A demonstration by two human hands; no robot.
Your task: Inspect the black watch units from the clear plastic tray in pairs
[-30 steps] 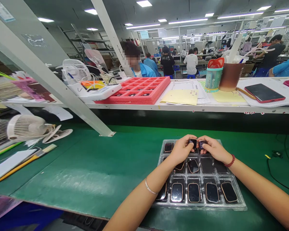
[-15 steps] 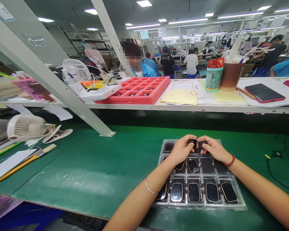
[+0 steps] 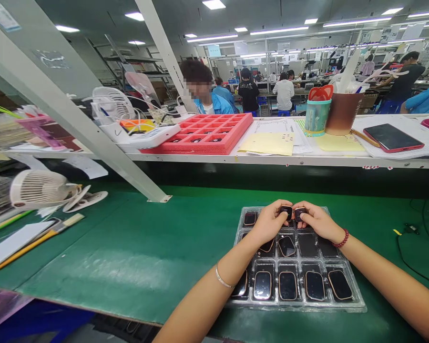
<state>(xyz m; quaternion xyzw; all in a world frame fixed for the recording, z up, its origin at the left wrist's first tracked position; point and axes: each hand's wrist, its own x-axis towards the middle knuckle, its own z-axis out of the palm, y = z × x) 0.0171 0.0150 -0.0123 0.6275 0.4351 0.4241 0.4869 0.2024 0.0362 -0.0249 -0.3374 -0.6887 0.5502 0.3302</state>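
Note:
Over the back row of a clear plastic tray point(image 3: 359, 305), my left hand point(image 3: 271, 221) pinches a square dark-faced watch point(image 3: 285, 212) between thumb and fingers. Close beside it, my right hand point(image 3: 318, 221) grips a second watch point(image 3: 300, 214), its thumb over the face. Several gold-rimmed watches lie in the tray's front row, among them an upright one point(image 3: 288, 286) and a tilted one point(image 3: 340, 285). In the middle row one watch point(image 3: 287, 246) lies tilted, and the pocket point(image 3: 308, 245) to its right shows no watch. My left forearm hides part of the tray's left side.
A white shelf point(image 3: 214, 158) crosses behind the green table point(image 3: 128, 247), bearing a red foam tray point(image 3: 236, 138), cups and a phone point(image 3: 393, 137). A fan point(image 3: 39, 188) and brush point(image 3: 39, 245) lie left, cables point(image 3: 403, 252) right. A person point(image 3: 214, 102) is beyond the shelf.
The person beyond the shelf has shifted slightly, with the head a little more to the right. My hands and the two watches show no visible movement.

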